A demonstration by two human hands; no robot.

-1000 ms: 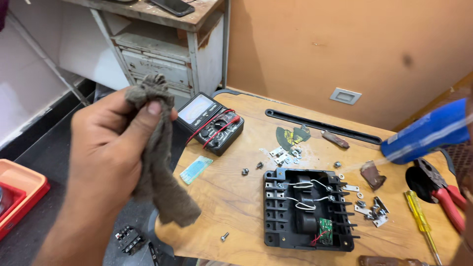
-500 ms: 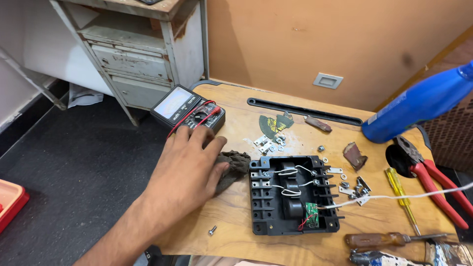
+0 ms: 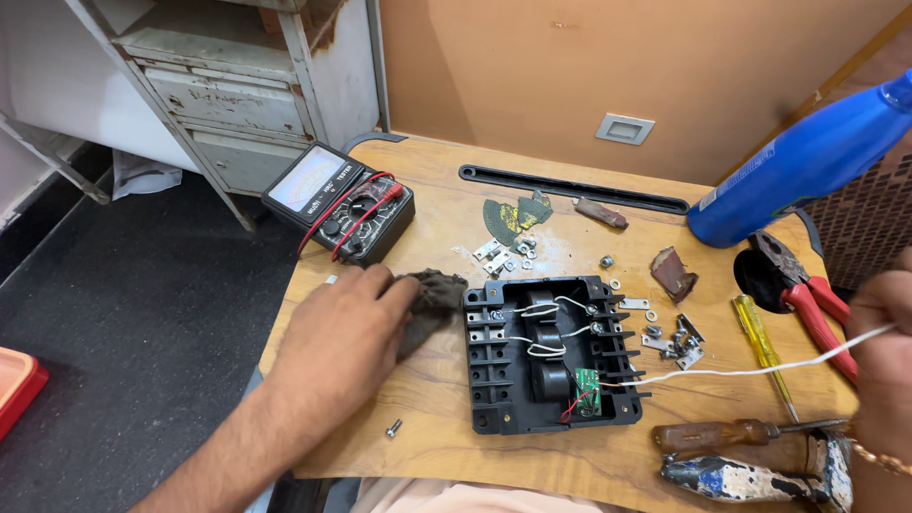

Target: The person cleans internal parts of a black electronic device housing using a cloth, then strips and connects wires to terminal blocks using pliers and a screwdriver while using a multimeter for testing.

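My left hand point(image 3: 337, 337) lies palm down on the wooden table point(image 3: 427, 446), its fingers pressing a crumpled grey cloth point(image 3: 432, 296) against the tabletop. The cloth touches the left side of an open black plastic housing point(image 3: 551, 356) with white wires and a small green circuit board inside. My right hand point(image 3: 879, 356) is at the right edge of the view, closed on a thin white wire point(image 3: 750, 369) that runs taut from the housing. A blue bottle point(image 3: 803, 161) slants above the table's right corner; what holds it is hidden.
A black analog multimeter point(image 3: 339, 201) with red leads lies at the back left. Red-handled pliers point(image 3: 807, 290), a yellow screwdriver point(image 3: 760, 342), a wooden-handled tool point(image 3: 727, 435), small metal brackets and screws point(image 3: 670, 337) lie right of the housing. One loose screw point(image 3: 393, 428) sits near the front edge. A grey metal cabinet point(image 3: 237, 104) stands behind.
My left hand brought the cloth down from mid-air onto the table and slid it up against the housing. My right hand with the white wire came into view.
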